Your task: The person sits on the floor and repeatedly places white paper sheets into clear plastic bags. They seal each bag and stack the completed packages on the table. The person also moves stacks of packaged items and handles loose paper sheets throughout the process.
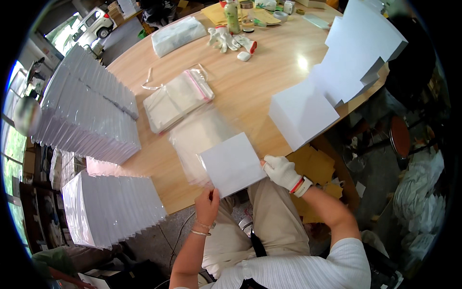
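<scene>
A white square card [232, 164] is held over the near edge of the round wooden table [269, 72], half inside a clear plastic sleeve [197, 139] that spreads away from it to the far left and looks blurred. The card's near corner is pinched by the bare left hand [207, 204], whose fingers are closed on it; thin bangles are worn at that wrist. The card's right edge is gripped by the right hand [281, 172], which is covered by a white work glove with a red cuff, its fingers closed on the card. Just beyond the sleeve, a flat bundle of clear bags with a pink strip [177, 98] lies on the table. To the right, a stack of white cards [301, 113] is set at the table edge, with further white sheets [358, 58] fanned out beyond it. On the left, two long rows of packed white pieces [89, 111] are stacked, one on the table and one nearer and lower. At the far side, a pair of white gloves [224, 38] and a green bottle [232, 17] are seen.
</scene>
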A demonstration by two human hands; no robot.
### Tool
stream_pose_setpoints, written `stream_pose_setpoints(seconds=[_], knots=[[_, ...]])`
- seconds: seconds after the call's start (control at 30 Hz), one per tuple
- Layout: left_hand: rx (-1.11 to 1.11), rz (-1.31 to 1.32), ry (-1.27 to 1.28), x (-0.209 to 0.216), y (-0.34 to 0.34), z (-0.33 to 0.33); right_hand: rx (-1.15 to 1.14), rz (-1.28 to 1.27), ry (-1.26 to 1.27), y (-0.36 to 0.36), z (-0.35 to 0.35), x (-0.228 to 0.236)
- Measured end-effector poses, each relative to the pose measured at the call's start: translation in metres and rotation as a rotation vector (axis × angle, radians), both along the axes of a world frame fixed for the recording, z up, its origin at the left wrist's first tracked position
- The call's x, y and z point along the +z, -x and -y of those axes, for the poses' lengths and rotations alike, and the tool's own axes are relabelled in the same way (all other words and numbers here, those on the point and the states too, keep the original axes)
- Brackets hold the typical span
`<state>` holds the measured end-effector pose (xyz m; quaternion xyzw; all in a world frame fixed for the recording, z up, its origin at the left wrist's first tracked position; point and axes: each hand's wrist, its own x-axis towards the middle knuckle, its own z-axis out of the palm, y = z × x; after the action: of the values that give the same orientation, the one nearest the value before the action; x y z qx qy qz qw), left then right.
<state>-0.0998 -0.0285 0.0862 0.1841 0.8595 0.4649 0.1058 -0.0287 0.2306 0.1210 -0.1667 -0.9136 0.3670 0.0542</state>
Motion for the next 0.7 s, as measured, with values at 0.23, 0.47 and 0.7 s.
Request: stream_pose_setpoints(seconds=[0.23, 0.47, 0.7], knots=[[0.061, 0.312, 0.092, 0.014, 0.011, -0.007, -0.164, 0.082, -0.336, -0.001, 0.014, 0.000], [0.159, 0.677, -0.361, 0.026, -0.004, -0.005, -0.115, 0.103, 0.109, -0.004, 0.011, 0.014], [-0.058, 0.146, -0.232, 0.054, -0.005, 0.004, 0.001, -0.104, 0.471, -0.009, 0.028, 0.030]])
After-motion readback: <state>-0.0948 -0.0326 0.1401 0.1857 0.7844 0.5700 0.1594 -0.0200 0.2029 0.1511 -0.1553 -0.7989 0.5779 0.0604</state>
